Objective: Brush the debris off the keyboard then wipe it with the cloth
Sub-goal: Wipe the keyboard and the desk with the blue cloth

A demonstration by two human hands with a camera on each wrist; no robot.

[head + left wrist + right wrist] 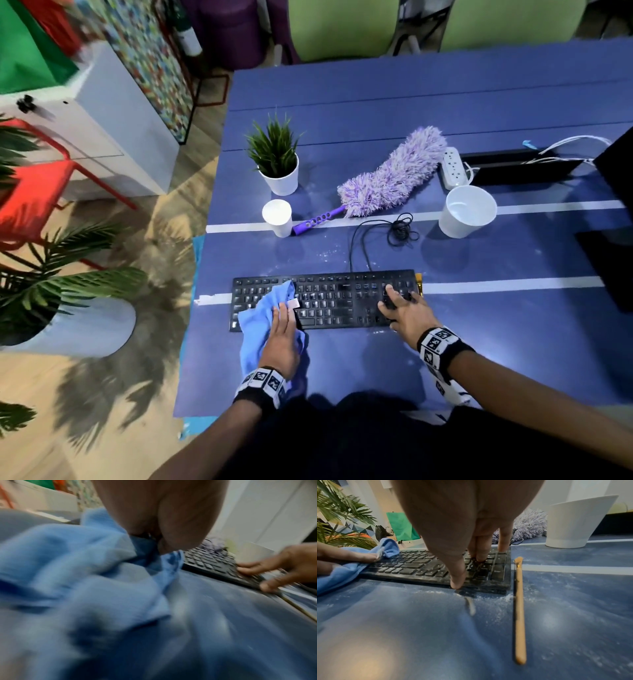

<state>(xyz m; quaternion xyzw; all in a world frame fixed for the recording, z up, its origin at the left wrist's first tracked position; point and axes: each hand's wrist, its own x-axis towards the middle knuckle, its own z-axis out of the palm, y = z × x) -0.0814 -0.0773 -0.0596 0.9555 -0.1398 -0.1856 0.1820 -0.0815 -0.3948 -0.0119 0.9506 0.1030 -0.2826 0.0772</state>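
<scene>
A black keyboard lies near the front of the blue table. My left hand presses flat on a light blue cloth, which covers the keyboard's left end and hangs onto the table. My right hand rests with spread straight fingers on the keyboard's right end, thumb at its front edge. A thin wooden brush lies on the table just right of the keyboard, held by neither hand. White dust lies along the keyboard's front edge.
Behind the keyboard lie its coiled cable, a purple duster, a white paper cup, a small potted plant, a white tub and a power strip. A dark monitor stands at the right edge.
</scene>
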